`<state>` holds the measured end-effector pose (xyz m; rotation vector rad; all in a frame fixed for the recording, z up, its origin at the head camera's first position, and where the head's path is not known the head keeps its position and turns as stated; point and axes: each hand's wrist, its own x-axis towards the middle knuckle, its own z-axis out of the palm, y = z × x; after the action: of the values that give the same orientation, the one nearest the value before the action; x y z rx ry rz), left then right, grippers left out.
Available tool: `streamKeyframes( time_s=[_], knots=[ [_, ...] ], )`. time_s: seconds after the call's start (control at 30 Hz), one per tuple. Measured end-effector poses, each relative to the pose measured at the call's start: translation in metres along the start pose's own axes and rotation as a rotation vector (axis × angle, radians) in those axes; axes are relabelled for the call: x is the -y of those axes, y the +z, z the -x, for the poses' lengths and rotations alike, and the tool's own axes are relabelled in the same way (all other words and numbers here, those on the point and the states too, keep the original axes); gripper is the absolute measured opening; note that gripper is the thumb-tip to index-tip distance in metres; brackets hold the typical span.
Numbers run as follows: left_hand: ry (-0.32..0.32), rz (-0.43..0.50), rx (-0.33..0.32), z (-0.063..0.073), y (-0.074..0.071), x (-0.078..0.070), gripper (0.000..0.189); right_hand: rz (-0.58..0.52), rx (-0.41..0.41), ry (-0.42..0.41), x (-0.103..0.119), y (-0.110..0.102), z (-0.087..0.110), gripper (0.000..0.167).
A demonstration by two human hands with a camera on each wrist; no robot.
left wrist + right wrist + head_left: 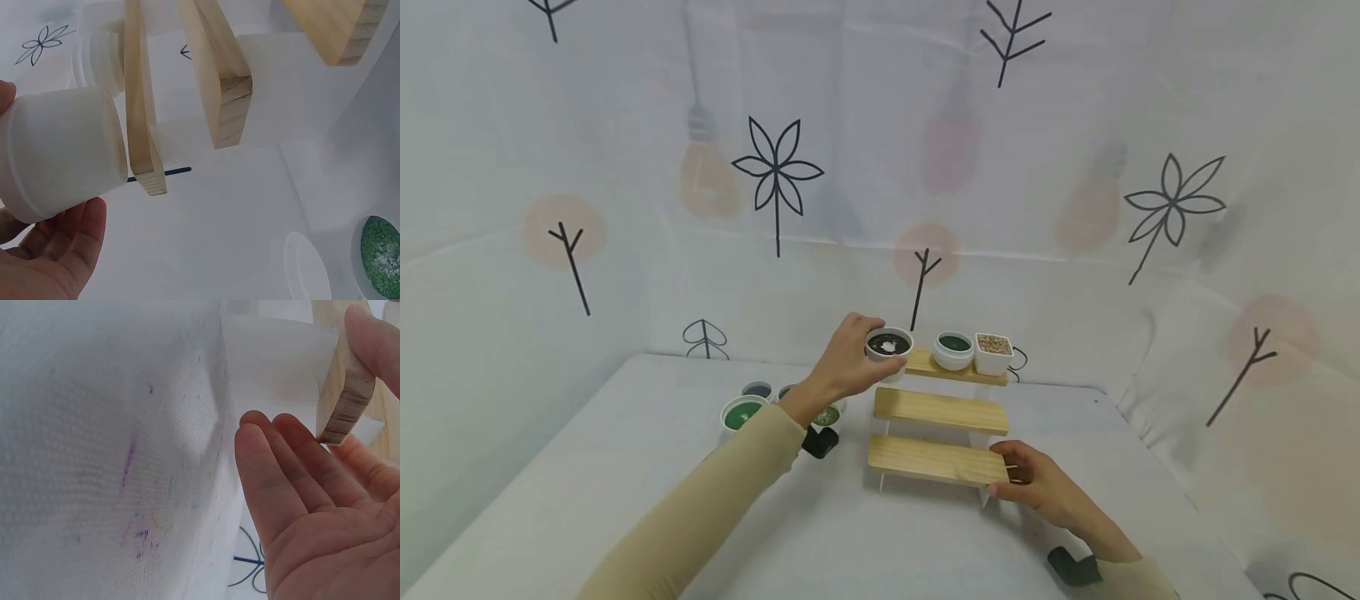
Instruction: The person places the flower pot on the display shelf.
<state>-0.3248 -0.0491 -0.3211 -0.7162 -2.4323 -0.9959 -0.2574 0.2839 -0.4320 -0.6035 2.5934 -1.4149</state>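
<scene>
My left hand point(844, 360) grips a round white pot point(889, 345) with a dark filling and a white decoration on top. It holds the pot upright at the left end of the top board of a three-tier wooden stand point(936, 458). From the left wrist view, the pot's base point(69, 150) is right beside the edge of that board point(139, 112). At the stand's lower right corner, my right hand point(1045, 487) holds the end of the lowest board point(347, 400) between thumb and fingers. Its other fingers point(262, 469) stretch out past the board.
On the top board stand a round white pot point(953, 354) with green filling and a square white pot point(993, 357) with beige grains. Several more small pots, one a green-filled bowl point(741, 414), are on the white table left of the stand, partly behind my left forearm.
</scene>
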Motion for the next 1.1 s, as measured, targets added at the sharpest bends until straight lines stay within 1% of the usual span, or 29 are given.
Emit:
streamKeyframes(
  time_s=[0.17, 0.37, 0.57, 0.83, 1.0, 1.1],
  knots=[
    [-0.022, -0.001, 0.019, -0.013, 0.008, -0.001, 0.067, -0.008, -0.001, -0.008, -0.001, 0.001, 0.0, 0.057],
    [-0.066, 0.003, 0.07, -0.026, 0.015, -0.001, 0.069, -0.021, 0.009, -0.004, -0.001, 0.002, 0.001, 0.058],
    [-0.068, -0.001, 0.059, -0.035, 0.018, 0.001, 0.069, -0.018, 0.0, -0.014, 0.0, 0.001, 0.001, 0.057],
    [-0.087, 0.009, 0.067, -0.042, 0.024, 0.006, 0.07, -0.021, 0.001, 0.005, 0.0, 0.002, 0.001, 0.058],
    [-0.079, 0.014, 0.062, -0.045, 0.027, 0.007, 0.07, -0.005, -0.004, -0.001, 0.0, 0.001, 0.0, 0.058],
    [-0.072, 0.012, 0.067, -0.046, 0.029, 0.008, 0.07, -0.007, -0.006, 0.01, 0.001, 0.0, 0.0, 0.058]
  ],
)
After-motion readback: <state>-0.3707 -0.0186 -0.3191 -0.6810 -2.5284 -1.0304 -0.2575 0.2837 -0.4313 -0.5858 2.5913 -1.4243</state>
